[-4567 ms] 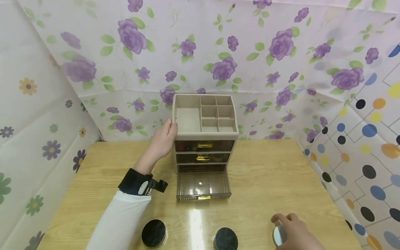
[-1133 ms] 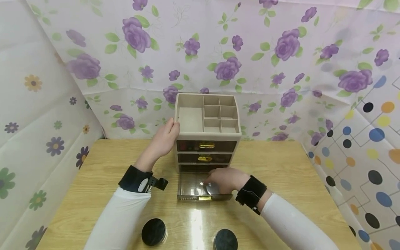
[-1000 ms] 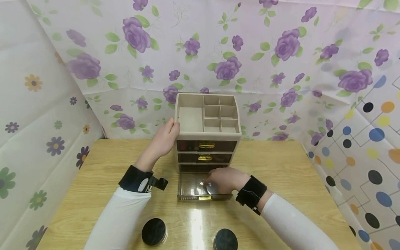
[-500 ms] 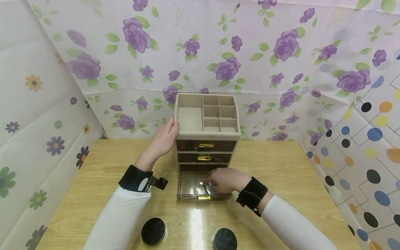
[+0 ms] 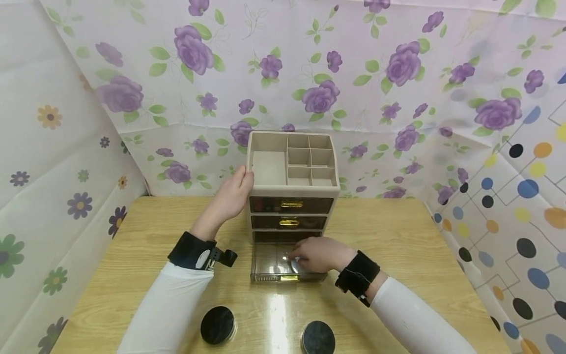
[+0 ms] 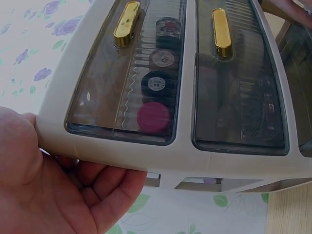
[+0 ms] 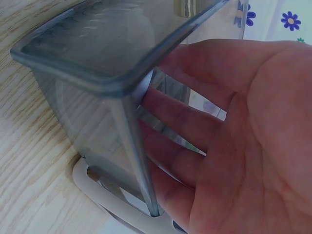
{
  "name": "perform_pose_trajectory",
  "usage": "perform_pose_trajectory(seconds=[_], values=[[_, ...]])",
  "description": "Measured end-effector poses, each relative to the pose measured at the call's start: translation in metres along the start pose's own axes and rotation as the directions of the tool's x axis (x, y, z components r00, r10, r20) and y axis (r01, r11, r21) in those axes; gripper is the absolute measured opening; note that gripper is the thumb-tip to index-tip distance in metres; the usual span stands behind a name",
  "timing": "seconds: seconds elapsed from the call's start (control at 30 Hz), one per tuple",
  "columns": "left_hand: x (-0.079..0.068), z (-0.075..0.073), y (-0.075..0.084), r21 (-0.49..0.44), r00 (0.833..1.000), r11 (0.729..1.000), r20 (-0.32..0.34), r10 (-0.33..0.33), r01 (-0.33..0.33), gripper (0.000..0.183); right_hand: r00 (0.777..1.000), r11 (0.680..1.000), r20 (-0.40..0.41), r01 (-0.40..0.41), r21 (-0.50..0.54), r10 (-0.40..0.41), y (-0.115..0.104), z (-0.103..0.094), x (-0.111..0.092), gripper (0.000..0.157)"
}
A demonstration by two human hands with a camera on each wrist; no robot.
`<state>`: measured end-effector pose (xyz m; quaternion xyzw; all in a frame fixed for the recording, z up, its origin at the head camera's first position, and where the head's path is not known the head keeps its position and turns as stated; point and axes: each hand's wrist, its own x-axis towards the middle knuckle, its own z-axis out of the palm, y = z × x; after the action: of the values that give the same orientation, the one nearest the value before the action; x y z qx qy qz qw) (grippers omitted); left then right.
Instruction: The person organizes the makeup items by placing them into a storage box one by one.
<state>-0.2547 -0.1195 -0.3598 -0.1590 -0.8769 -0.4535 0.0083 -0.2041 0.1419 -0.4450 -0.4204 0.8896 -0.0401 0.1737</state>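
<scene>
A beige cosmetics organizer (image 5: 294,190) stands on the table with its bottom drawer (image 5: 265,265) pulled out. My left hand (image 5: 230,196) grips the organizer's left side near the top; its fingers curl behind the edge in the left wrist view. My right hand (image 5: 321,253) is down inside the open drawer at its right side. Its fingers hold a small round item with a shiny, silvery flat face (image 5: 295,266), mostly hidden by the hand. In the right wrist view, a sliver of that item shows by the fingertips behind the drawer's clear corner.
Two round black-lidded jars stand near the front: a left jar (image 5: 217,325) and a right jar (image 5: 318,337). The closed top drawer (image 6: 126,73) holds several small round-ended items. A floral cloth (image 5: 283,73) hangs behind the wooden table (image 5: 380,246).
My right hand has carried the round item from the table's front right into the open drawer. Over the last second both hands have stayed almost still. My left hand keeps its grip.
</scene>
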Motion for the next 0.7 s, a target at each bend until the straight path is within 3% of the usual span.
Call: perform_pose_trajectory(seconds=[0.4, 0.7], values=[[0.001, 0.0, 0.0, 0.0, 1.0, 1.0, 0.002, 0.002, -0.002, 0.034, 1.0, 1.0, -0.014, -0.006, 0.0, 0.006, 0.0, 0.002, -0.001, 0.033], [0.0, 0.002, -0.001, 0.007, 1.0, 1.0, -0.014, -0.008, 0.008, 0.037, 0.984, 0.997, -0.17, 0.058, 0.046, -0.049, 0.009, 0.014, -0.005, 0.028]])
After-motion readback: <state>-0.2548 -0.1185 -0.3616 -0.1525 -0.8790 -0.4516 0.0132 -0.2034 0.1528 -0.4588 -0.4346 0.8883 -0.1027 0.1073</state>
